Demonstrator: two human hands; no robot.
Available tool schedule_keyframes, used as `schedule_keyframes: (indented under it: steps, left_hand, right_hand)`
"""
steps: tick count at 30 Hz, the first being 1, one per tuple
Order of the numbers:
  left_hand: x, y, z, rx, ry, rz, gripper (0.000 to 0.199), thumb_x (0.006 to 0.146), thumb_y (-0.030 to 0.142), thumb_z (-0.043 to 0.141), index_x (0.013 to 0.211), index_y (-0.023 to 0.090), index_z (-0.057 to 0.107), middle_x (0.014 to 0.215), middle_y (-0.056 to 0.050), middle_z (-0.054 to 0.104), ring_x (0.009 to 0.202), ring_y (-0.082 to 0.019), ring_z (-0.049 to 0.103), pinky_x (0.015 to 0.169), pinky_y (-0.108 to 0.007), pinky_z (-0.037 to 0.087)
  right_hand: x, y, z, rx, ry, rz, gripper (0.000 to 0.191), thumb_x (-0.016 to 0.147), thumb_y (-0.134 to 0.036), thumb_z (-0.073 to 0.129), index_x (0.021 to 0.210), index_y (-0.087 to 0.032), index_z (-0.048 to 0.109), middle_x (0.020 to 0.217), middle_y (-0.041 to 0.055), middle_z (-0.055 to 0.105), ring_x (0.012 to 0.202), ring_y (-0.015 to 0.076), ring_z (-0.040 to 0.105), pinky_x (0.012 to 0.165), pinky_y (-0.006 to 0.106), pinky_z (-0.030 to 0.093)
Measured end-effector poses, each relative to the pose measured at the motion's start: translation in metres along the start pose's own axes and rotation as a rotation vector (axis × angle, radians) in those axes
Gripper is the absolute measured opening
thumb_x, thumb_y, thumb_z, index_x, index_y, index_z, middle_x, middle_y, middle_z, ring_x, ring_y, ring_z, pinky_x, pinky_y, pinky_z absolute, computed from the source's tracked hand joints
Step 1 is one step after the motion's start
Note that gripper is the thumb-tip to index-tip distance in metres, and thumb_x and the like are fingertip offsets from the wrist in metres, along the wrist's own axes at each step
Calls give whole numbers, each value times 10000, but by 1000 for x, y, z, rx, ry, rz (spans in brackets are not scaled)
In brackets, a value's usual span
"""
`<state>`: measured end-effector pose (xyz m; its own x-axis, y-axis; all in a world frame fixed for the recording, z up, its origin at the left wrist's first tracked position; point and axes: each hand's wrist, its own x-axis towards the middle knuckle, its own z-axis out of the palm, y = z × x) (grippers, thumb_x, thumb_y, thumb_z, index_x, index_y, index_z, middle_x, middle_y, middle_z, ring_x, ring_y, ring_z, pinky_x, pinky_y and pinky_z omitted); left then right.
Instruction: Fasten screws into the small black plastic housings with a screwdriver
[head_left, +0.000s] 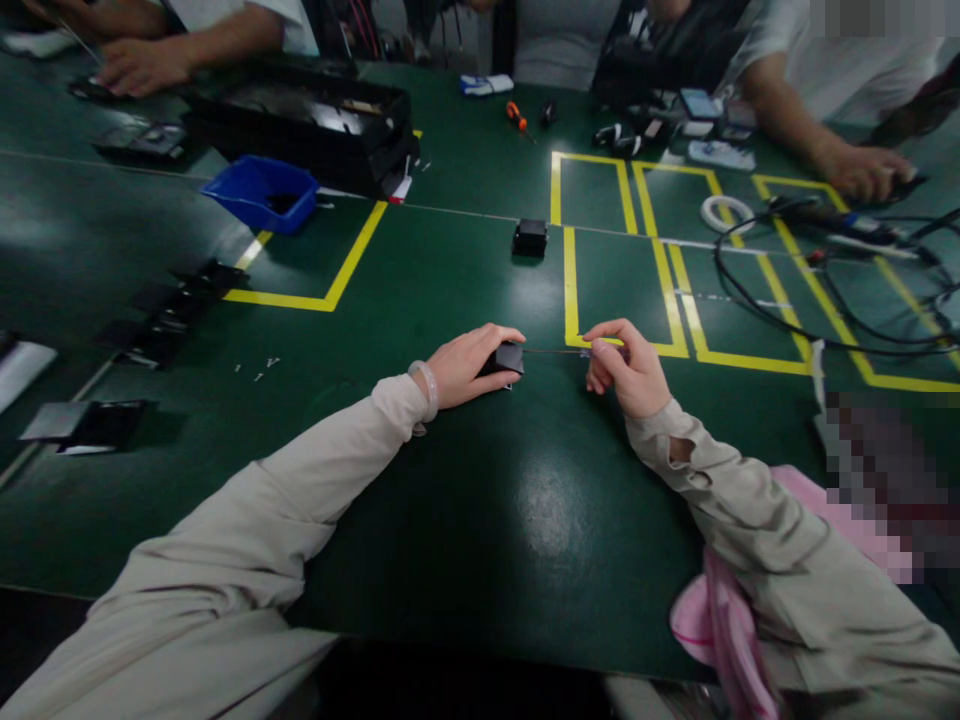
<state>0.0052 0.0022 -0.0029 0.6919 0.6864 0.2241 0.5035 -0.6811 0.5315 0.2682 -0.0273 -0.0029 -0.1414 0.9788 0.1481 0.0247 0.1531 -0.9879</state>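
My left hand [463, 370] is wrapped over a small black box-shaped part [511, 357], holding it down on the green tabletop. Fingers and palm hide most of that part. To its right, my right hand [628, 372] pinches a screwdriver [553, 351] with a long thin shaft. The shaft lies nearly level, and its tip meets the right face of the black part; whether it sits in a screw I cannot tell. Most of the handle is hidden in my fingers. A second black box-shaped part [530, 240] stands farther back.
Several small screws [259, 377] lie left, near black pieces [161, 310]. A blue bin [262, 192] and black crate [315, 125] stand behind. Cables [750, 300] and a tape roll [726, 213] lie right. Co-workers' hands [142, 68] are across the table.
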Motion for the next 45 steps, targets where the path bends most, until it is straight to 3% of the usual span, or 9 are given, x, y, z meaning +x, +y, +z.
schedule_keyframes:
  steps: [4,12,18,28,34,45]
  left_hand:
    - [0,-1,0,-2,0,2,441,931,420,567,1290,186,459,1243,-111,591,1112,-260,603,979,-425,483]
    - [0,0,0,-2,-2,-9,446,933,420,565,1296,184,458,1235,-108,592,1108,-260,605,973,-422,485]
    - [0,0,-1,-2,-6,-11,455,929,422,568,1297,177,462,1243,-113,591,1104,-262,607,971,-423,485]
    - [-1,1,-1,-5,-10,-22,446,930,429,564,1294,191,462,1248,-107,591,1114,-260,605,985,-421,480]
    - [0,0,-1,-3,-11,-17,450,930,427,564,1297,187,460,1248,-109,590,1117,-261,603,984,-420,478]
    - [-1,0,-1,-13,-9,-20,452,932,426,564,1300,187,458,1242,-109,589,1111,-261,604,978,-422,479]
  right_hand:
    - [0,-1,0,-18,-13,-1,228,919,-434,603,878,-213,565,402,-137,356,321,68,419,395,239,455]
    - [1,3,-1,-12,4,-17,239,888,-389,649,1012,-231,519,504,-120,489,369,74,460,409,243,457]
    - [1,1,1,-2,2,12,252,908,-472,606,952,-231,543,405,-149,332,317,74,406,398,246,456]
    - [2,3,-1,-25,18,5,285,866,-455,663,995,-252,509,500,-117,471,366,81,453,415,260,462]
    - [2,3,1,36,14,40,304,888,-529,616,947,-243,531,410,-149,334,324,70,393,396,234,435]
    - [2,4,-2,-6,18,24,269,879,-451,640,999,-247,513,509,-118,463,374,72,452,421,249,459]
